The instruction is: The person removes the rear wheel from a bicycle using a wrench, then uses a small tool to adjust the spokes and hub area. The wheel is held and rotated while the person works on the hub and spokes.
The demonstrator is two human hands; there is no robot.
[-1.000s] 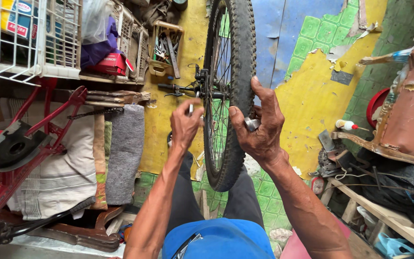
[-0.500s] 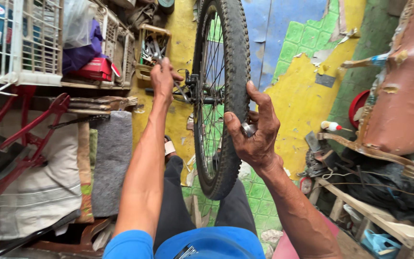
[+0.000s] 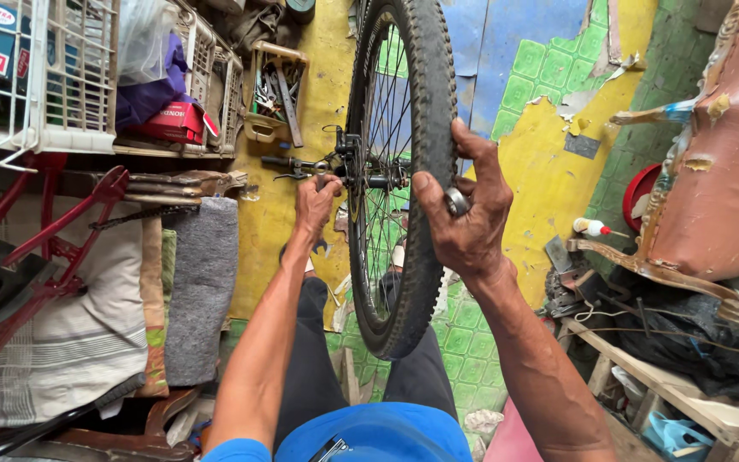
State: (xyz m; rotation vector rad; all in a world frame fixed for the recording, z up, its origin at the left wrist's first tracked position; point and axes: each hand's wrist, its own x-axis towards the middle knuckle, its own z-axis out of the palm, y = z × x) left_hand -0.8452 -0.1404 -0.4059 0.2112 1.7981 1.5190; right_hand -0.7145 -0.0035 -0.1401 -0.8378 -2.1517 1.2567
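Both hands work on our bicycle wheel (image 3: 404,171) — right hand (image 3: 468,218) wraps the tyre edge, left hand (image 3: 316,201) pinches the axle (image 3: 301,164); crates (image 3: 207,77) crowd close.

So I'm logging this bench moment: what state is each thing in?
Bicycle wheel: upright, held between the knees.
Right hand: gripping the tyre, ring on one finger.
Left hand: at the axle.
Tool tray: open, full of tools.
Glue bottle: lying on its side.
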